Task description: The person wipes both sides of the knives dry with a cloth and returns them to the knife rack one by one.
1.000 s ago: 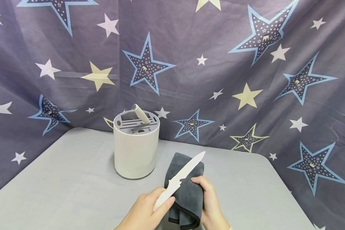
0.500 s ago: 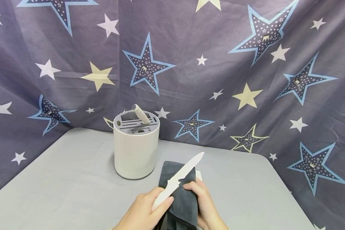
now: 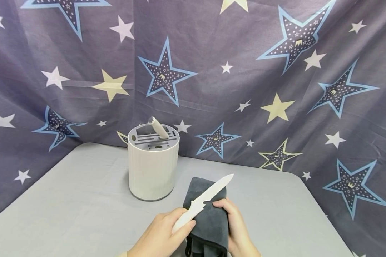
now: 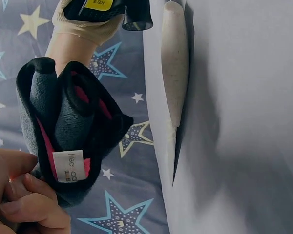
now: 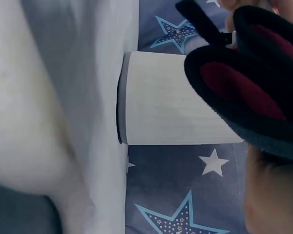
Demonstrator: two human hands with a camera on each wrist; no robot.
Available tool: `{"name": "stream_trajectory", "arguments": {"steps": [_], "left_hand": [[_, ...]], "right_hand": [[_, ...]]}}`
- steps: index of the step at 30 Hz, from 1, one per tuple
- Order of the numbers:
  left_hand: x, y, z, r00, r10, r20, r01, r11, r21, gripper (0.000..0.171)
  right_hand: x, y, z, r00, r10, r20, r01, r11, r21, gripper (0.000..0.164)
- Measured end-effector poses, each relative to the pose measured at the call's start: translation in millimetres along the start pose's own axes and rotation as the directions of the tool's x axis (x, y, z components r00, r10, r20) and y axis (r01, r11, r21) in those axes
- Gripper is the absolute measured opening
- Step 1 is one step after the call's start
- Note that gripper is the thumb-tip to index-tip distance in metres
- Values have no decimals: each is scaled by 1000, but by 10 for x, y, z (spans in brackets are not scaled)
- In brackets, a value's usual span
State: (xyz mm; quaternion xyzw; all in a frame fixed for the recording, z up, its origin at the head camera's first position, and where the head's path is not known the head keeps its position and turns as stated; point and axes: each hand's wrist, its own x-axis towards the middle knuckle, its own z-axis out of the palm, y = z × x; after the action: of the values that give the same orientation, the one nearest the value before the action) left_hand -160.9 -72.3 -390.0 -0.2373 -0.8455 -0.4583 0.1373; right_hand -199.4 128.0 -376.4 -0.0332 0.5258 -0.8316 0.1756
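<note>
My left hand grips the handle of a white serrated knife, whose blade points up and to the right. Under and behind the blade is a folded dark grey cloth, held by my right hand with the thumb on its front. The left wrist view shows the cloth's folds from below, with pink inside and a white tag; fingers of my left hand curl beside it. In the right wrist view the cloth hides most of the right-hand fingers.
A second knife with a pale handle lies on the grey table. A round white knife block stands at the back, with one handle sticking up from its slotted top. A star-patterned curtain hangs behind the table.
The cloth and my right hand shifted left along the knife, then back right. The knife has dropped slightly. A white edge seen beside the cloth half a second ago is hidden now.
</note>
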Motion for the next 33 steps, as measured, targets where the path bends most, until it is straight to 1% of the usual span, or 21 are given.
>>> {"name": "stream_trajectory", "arguments": {"steps": [2, 4, 11, 14, 18, 20, 24, 30, 33], "left_hand": [[-4, -5, 7, 1000, 22, -15, -22, 1000, 16, 8], [-8, -8, 11, 999, 24, -23, -24, 999, 22, 8], [-15, -27, 21, 999, 35, -24, -35, 999, 26, 9], [-15, -30, 20, 999, 30, -19, -30, 999, 23, 7], [-19, -28, 14, 1000, 14, -9, -14, 1000, 25, 7], [-24, -29, 10, 1000, 10, -3, -10, 1000, 27, 7], [-36, -32, 6, 1000, 10, 12, -10, 1000, 27, 9], [-35, -28, 4, 1000, -8, 24, 8, 1000, 16, 10], [-29, -20, 0, 1000, -19, 22, 19, 1000, 19, 9]], "right_hand": [[1, -21, -16, 999, 5, -35, -4, 1000, 11, 20], [6, -40, -29, 998, 8, -54, -7, 1000, 26, 22], [26, -82, -88, 997, 43, -71, -39, 997, 61, 26], [30, -107, -115, 996, 38, -86, -33, 998, 60, 28], [41, -157, -150, 991, 28, -134, -19, 997, 69, 26], [43, -182, -168, 985, 13, -170, 1, 997, 81, 25], [36, -215, -205, 977, -20, -211, 42, 994, 101, 28], [21, -206, -186, 978, -19, -208, 43, 993, 113, 34], [15, -190, -154, 979, -15, -202, 40, 992, 116, 34]]}}
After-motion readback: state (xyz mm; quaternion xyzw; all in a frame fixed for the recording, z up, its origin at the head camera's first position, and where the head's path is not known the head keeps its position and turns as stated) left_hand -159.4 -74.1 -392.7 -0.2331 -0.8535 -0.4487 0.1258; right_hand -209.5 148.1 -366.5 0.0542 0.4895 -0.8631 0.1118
